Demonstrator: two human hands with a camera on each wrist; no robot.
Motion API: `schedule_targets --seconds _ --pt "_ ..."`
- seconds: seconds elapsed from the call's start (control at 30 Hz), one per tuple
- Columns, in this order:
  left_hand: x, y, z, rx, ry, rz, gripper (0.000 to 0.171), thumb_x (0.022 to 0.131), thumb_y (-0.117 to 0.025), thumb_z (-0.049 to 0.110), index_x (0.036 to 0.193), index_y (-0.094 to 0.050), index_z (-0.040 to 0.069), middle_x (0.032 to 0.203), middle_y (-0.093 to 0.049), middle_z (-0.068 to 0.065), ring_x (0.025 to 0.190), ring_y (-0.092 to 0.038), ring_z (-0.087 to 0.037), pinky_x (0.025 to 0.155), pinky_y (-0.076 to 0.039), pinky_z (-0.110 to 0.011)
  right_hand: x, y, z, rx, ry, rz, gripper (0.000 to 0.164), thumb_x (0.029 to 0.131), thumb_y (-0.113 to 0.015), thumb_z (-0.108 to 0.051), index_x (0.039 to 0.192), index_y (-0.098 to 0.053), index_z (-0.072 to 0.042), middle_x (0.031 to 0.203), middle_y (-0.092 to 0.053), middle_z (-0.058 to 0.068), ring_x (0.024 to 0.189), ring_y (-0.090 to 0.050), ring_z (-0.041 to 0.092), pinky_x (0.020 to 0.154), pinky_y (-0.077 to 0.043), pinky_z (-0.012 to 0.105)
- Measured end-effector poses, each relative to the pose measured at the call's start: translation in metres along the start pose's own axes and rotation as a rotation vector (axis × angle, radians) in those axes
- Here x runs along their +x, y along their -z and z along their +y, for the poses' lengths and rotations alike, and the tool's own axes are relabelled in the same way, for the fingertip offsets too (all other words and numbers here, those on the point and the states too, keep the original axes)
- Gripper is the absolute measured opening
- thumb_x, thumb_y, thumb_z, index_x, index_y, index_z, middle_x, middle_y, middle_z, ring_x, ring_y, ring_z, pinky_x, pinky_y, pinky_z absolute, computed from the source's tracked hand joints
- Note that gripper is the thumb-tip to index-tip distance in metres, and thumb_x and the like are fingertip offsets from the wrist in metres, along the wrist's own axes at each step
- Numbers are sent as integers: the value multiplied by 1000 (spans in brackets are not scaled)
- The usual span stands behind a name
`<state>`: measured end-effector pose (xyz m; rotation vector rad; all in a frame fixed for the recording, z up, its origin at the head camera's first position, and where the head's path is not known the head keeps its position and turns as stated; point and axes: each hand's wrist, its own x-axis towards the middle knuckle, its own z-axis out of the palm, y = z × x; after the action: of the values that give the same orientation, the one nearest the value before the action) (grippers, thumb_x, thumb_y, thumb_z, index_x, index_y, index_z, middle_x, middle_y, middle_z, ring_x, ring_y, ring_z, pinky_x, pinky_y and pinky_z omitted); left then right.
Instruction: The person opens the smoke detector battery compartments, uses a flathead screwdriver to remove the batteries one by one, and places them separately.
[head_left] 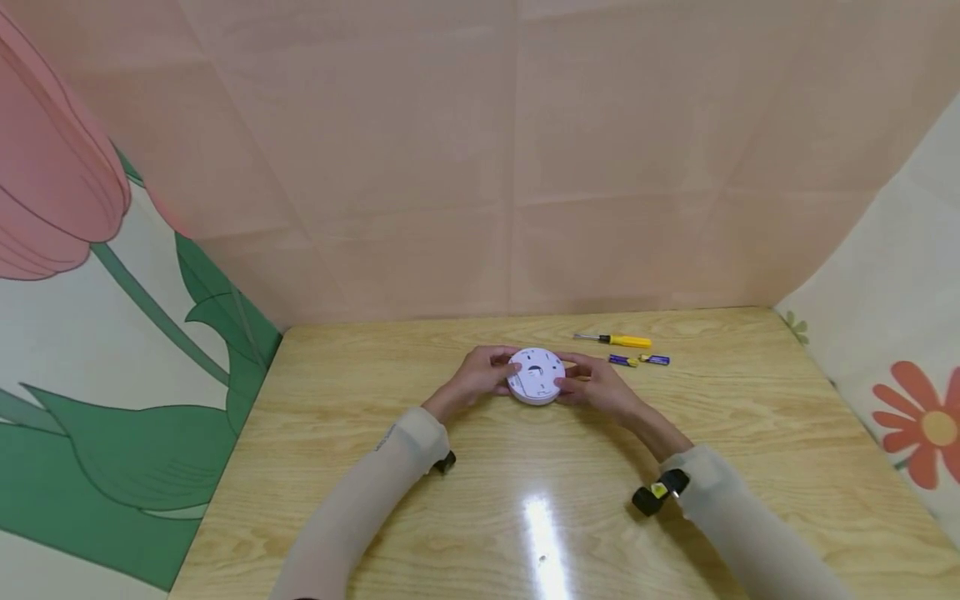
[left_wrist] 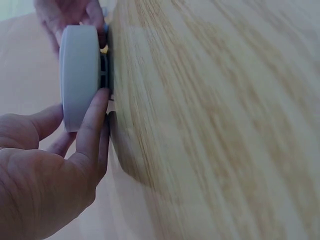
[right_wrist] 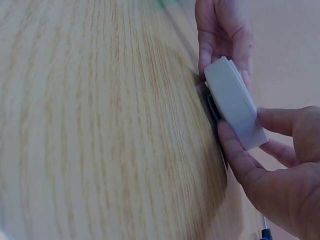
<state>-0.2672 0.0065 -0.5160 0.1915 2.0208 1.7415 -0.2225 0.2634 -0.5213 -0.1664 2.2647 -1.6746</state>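
A round white smoke detector [head_left: 536, 388] is held between both hands near the middle of the table, its flat back with slots and small print turned up. On its left side, my left hand [head_left: 480, 372] grips the rim, thumb on top and fingers beneath. My right hand [head_left: 600, 386] holds the opposite side the same way. From the left wrist view, the detector's pale side wall [left_wrist: 80, 75] stands close over the wood, with a dark slotted part on the table side. The right wrist view shows the thumb and fingers of the right hand [right_wrist: 285, 170] pinching its edge.
Behind the right hand lies a yellow-handled screwdriver [head_left: 630, 341]. Two small blue-and-yellow batteries, one left [head_left: 622, 361] and one right [head_left: 655, 360], lie just in front of it. A pink cloth backdrop [head_left: 510, 208] rises at the table's [head_left: 360, 358] far edge.
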Motion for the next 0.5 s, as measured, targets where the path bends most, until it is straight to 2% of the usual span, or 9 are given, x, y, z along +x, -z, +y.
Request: schedule_targets --seconds 0.13,0.5 --pt "0 1 -1 -10 -1 7 35 101 -72 7 137 -71 8 120 -71 -15 89 -72 -18 75 -65 -34 1 -2 2 11 -9 22 62 102 -71 -10 159 -47 -6 134 -58 29 114 -62 30 93 -62 36" --pt "2 3 -4 -52 -12 24 31 98 -76 5 129 -75 5 113 -72 -15 83 -72 -18 72 -66 -35 2 -7 0 157 -71 47 64 99 -75 -5 158 -50 -10 131 -60 28 106 -67 23 93 -62 37"
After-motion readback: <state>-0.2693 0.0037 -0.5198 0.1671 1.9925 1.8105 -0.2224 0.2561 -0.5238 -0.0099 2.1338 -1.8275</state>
